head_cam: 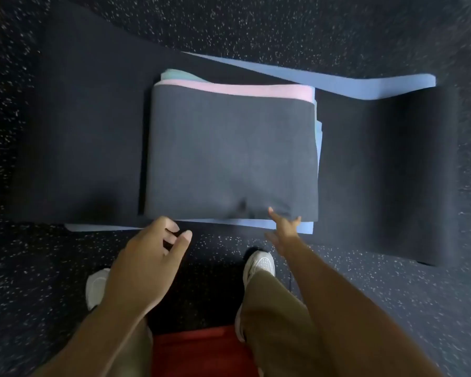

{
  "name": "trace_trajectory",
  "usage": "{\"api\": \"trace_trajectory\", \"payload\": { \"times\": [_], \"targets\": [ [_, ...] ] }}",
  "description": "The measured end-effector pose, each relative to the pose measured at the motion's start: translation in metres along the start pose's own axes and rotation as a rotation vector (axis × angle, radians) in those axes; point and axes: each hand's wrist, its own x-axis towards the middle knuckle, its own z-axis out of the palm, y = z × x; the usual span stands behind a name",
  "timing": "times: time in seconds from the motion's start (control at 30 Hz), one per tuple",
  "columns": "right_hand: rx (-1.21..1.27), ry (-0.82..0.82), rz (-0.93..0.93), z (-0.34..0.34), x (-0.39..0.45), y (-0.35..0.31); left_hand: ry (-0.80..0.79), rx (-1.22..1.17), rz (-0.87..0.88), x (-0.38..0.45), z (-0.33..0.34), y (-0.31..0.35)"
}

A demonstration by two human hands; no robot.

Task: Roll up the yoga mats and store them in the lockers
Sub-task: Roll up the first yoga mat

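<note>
The yoga mats lie in a pile on the speckled dark floor, straight in front of the person. On top is a dark grey mat, folded flat, not rolled. Under its far edge a pink mat shows as a narrow band, and behind that a small piece of a teal mat. A blue mat lies lower in the pile; one end of it comes out toward the far right, and its near edge shows under the grey mat. All these rest on a long black mat that is spread across the floor from left to right.

The left hand hovers just before the near edge of the pile. Its fingers are loosely curled, the thumb apart from them, and it holds nothing. The right hand reaches to the near right corner of the grey mat with straight, spread fingers. The fingertips lie at the mat's edge, but if they really touch it I cannot tell, because the picture is blurred there.

Below are two white shoes, khaki trousers and a piece of red cloth.
</note>
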Motion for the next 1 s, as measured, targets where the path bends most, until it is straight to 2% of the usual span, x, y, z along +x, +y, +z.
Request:
{"api": "trace_trajectory", "payload": {
  "times": [0.1,0.2,0.27,0.4,0.47,0.53,0.6,0.67,0.77,0.9,1.0],
  "targets": [
    [0.167,0.067,0.046,-0.012,0.018,0.0,-0.013,0.042,0.051,0.007,0.003,0.007],
    [0.387,0.03,0.133,-0.02,0.044,-0.002,-0.089,0.081,0.067,0.011,0.005,0.019],
    [0.385,0.036,0.121,-0.02,0.05,-0.007,-0.113,0.091,0.087,0.012,0.006,0.029],
    [0.327,0.181,-0.009,-0.017,0.035,-0.025,-0.181,0.144,0.118,0.014,0.007,0.046],
    [0.39,0.291,-0.036,-0.015,0.021,-0.038,-0.2,0.185,0.124,0.014,0.002,0.051],
    [0.464,0.326,-0.098,-0.01,0.011,-0.056,-0.195,0.195,0.141,0.014,-0.002,0.054],
    [0.456,0.349,-0.212,-0.005,-0.001,-0.073,-0.164,0.184,0.177,0.008,-0.009,0.055],
    [0.349,0.349,-0.401,0.002,-0.02,-0.084,-0.127,0.187,0.216,-0.001,-0.018,0.053],
    [0.209,0.213,-0.717,0.014,-0.073,-0.104,-0.029,0.227,0.243,-0.027,-0.033,0.045],
    [0.162,-0.241,-0.981,0.024,-0.18,-0.107,0.18,0.193,0.273,-0.075,-0.052,0.024],
    [-0.122,-0.452,-1.17,0.007,-0.262,-0.073,0.296,0.157,0.288,-0.109,-0.058,0.008]
  ]
}}
